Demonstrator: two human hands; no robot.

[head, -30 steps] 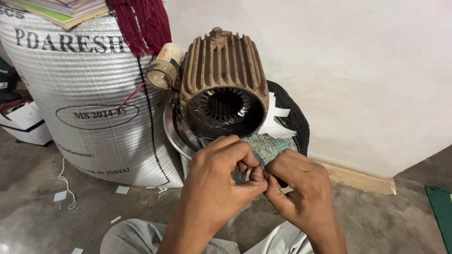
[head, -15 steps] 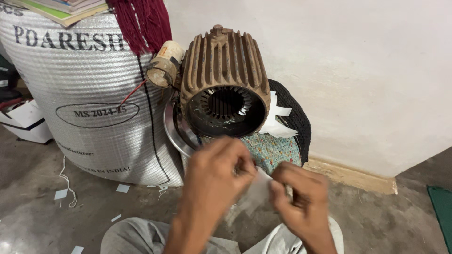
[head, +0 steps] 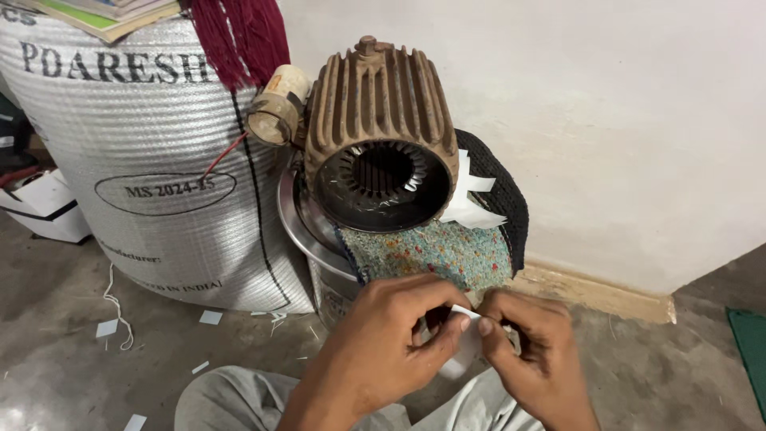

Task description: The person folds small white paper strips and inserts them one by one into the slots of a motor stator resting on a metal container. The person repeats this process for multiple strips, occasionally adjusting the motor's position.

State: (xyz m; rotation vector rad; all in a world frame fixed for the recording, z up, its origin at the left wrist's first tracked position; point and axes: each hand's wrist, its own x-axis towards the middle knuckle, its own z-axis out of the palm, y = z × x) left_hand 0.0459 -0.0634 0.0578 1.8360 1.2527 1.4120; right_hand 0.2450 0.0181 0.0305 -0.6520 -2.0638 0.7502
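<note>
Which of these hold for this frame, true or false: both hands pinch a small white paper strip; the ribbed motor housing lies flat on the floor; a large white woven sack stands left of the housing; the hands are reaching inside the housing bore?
1. Both hands, the left hand and the right hand, pinch a small white paper strip. True.
2. The ribbed motor housing lies flat on the floor. False: it rests raised on a patterned cloth over a metal pot.
3. A large white woven sack stands left of the housing. True.
4. The hands are reaching inside the housing bore. False: they are below and in front of it.
</note>
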